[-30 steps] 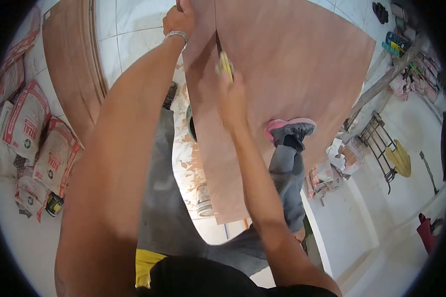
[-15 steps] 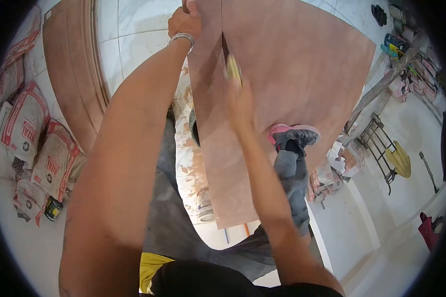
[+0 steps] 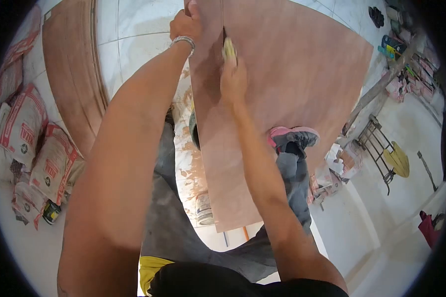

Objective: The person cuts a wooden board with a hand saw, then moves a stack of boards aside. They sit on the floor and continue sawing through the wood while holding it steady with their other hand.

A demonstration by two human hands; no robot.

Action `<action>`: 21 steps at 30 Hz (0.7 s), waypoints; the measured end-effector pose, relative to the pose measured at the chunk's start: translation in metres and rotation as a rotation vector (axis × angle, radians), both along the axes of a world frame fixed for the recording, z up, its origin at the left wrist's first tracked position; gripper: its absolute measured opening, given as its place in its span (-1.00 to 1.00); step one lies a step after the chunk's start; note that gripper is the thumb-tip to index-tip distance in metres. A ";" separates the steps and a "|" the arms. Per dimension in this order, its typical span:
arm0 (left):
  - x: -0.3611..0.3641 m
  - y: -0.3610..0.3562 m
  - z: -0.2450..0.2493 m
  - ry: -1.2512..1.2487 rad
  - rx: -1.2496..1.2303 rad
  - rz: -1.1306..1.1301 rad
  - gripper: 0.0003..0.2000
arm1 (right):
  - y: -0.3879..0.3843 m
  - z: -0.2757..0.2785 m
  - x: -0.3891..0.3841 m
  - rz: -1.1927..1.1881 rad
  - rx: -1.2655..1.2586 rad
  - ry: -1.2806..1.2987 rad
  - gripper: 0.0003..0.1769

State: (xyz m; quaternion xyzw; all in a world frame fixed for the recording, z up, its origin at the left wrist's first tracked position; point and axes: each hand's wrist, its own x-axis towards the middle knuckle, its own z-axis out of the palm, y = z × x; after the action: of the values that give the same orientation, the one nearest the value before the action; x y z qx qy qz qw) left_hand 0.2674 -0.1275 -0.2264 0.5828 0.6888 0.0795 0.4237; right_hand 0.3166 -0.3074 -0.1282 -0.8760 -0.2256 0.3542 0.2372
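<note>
A large brown board (image 3: 302, 74) spreads out ahead, with a thin straight line running from its far side toward my right hand. My right hand (image 3: 233, 81) is closed around a tool with a yellowish handle (image 3: 229, 50). A narrow dark part at the tool's far end meets that line; its exact kind is blurred. At the board's left edge, near the top of the view, my left hand (image 3: 186, 24) grips the board with the thumb over it. My shoe (image 3: 295, 137) presses on the board, right of my right forearm.
Brown panels (image 3: 74, 74) lie on the tiled floor at left, near red-and-white sacks (image 3: 25, 121). A bucket (image 3: 194, 128) and a can (image 3: 204, 208) stand by the board's left edge. At right are a wooden beam (image 3: 366, 96), a metal rack (image 3: 374, 141) and a yellow shovel blade (image 3: 396, 159).
My right hand with the yellow-handled tool has moved away from me along the line and slightly left. My left hand still grips the board's edge in nearly the same place.
</note>
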 end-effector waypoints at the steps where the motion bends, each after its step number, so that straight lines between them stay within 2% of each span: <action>1: 0.001 0.002 0.001 0.020 -0.006 -0.004 -0.21 | 0.006 -0.004 0.001 0.008 0.032 0.025 -0.50; 3: -0.001 -0.007 0.006 0.024 -0.027 -0.017 -0.21 | 0.000 0.004 0.002 0.008 0.067 0.065 -0.55; 4: 0.000 -0.005 0.009 0.000 -0.017 -0.008 -0.21 | -0.040 0.021 -0.012 0.031 0.034 0.030 -0.58; 5: 0.003 -0.003 0.011 -0.026 -0.009 0.006 -0.21 | -0.066 0.070 -0.026 -0.036 -0.021 0.150 -0.58; 6: 0.004 -0.005 0.007 -0.024 -0.029 0.022 -0.21 | -0.102 0.104 -0.042 -0.064 0.058 0.159 -0.55; 7: 0.003 -0.005 0.000 -0.018 -0.041 0.039 -0.21 | -0.144 0.122 -0.054 -0.088 0.016 0.195 -0.53; 10: 0.001 -0.001 -0.005 0.000 -0.052 0.050 -0.21 | -0.126 0.080 -0.040 0.113 -0.013 0.080 -0.55; 12: 0.003 -0.007 -0.007 0.000 -0.048 0.032 -0.22 | -0.047 0.033 -0.017 -0.138 -0.161 0.204 -0.55; 14: -0.001 -0.003 -0.013 0.017 -0.005 0.011 -0.22 | -0.024 0.008 -0.011 -0.022 -0.021 0.076 -0.54; 16: -0.003 -0.009 -0.008 0.026 -0.020 0.023 -0.23 | -0.022 0.009 -0.009 0.082 0.085 -0.068 -0.53; 17: 0.002 -0.003 -0.006 0.018 -0.015 0.039 -0.23 | -0.053 0.056 -0.022 -0.078 -0.109 0.238 -0.52; 18: 0.004 -0.005 -0.009 0.000 -0.020 0.044 -0.24 | -0.094 0.091 -0.041 0.191 -0.158 -0.072 -0.53; 19: 0.002 -0.007 -0.014 -0.012 -0.023 0.047 -0.24 | -0.134 0.109 -0.058 0.002 0.048 -0.004 -0.53; 21: -0.002 0.000 -0.019 -0.024 -0.007 0.059 -0.24 | -0.157 0.103 -0.056 -0.017 0.122 0.143 -0.53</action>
State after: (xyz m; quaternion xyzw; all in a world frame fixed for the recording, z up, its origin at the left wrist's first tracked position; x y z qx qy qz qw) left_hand 0.2658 -0.1270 -0.2457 0.5600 0.7008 0.0963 0.4313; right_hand 0.2606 -0.4646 -0.0252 -0.8344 -0.2218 0.3994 0.3085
